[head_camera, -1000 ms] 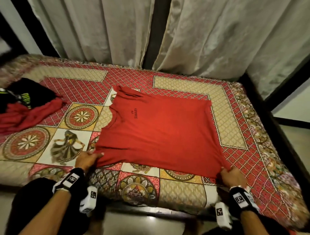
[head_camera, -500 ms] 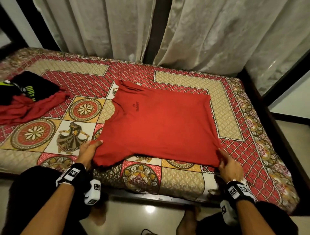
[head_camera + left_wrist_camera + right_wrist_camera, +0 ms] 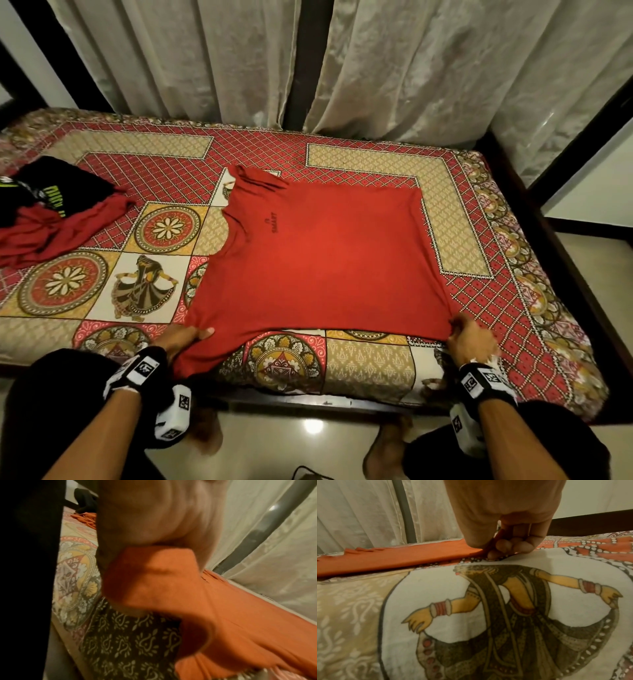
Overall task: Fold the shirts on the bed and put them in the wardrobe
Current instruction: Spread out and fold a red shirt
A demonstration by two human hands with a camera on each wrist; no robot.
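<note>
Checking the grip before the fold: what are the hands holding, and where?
Red shirt: left hand grips its near sleeve, right hand pinches the near hem corner.

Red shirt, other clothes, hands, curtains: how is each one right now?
Red cotton T-shirt: spread flat, unfolded, near edge held by both hands.
Left hand: grips the shirt's near-left sleeve.
Right hand: pinches the shirt's near-right corner.
Black printed shirt: crumpled, unfolded.
Dark red garment: crumpled, partly under the black one.
Pale curtains: drawn shut.
</note>
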